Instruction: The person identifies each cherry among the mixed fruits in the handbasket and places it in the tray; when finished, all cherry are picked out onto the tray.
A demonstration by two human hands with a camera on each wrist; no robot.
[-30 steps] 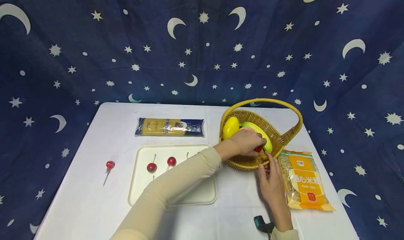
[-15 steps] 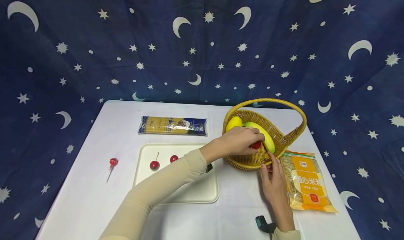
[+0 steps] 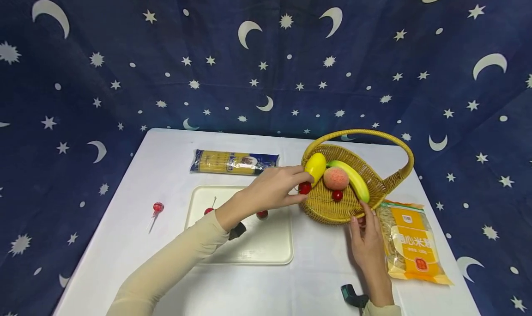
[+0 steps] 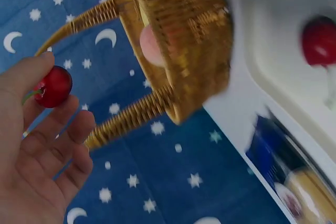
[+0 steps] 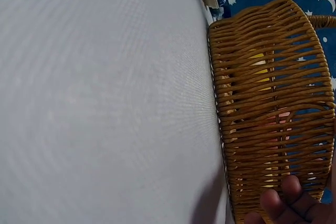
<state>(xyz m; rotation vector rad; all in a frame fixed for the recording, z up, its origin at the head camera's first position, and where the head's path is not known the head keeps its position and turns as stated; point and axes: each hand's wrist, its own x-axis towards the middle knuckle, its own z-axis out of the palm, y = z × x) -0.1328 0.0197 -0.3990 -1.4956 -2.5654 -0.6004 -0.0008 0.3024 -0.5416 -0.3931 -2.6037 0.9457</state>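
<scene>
My left hand [image 3: 272, 184] pinches a red cherry [image 3: 305, 188] between thumb and fingers at the left rim of the wicker basket [image 3: 328, 213]. The left wrist view shows that cherry [image 4: 55, 86] with its green stem toward the palm. Inside the basket lie a yellow lemon-like fruit [image 3: 316, 165], a peach [image 3: 335, 179], a banana [image 3: 354, 179] and another cherry [image 3: 337, 195]. My right hand [image 3: 367, 242] holds the basket's front right rim, with fingertips [image 5: 292, 185] against the outer weave.
A cream tray [image 3: 266, 256] bears cherries [image 3: 262, 214], partly hidden by the left arm. Behind it lies a noodle packet [image 3: 234, 162]. A lollipop [image 3: 158, 208] is at the left. A bag of rice pasta [image 3: 411, 242] sits right of the basket.
My left hand has drawn leftward out of the basket with a cherry, uncovering the peach and the other cherry. The right hand stays at the rim. The head view has shifted slightly.
</scene>
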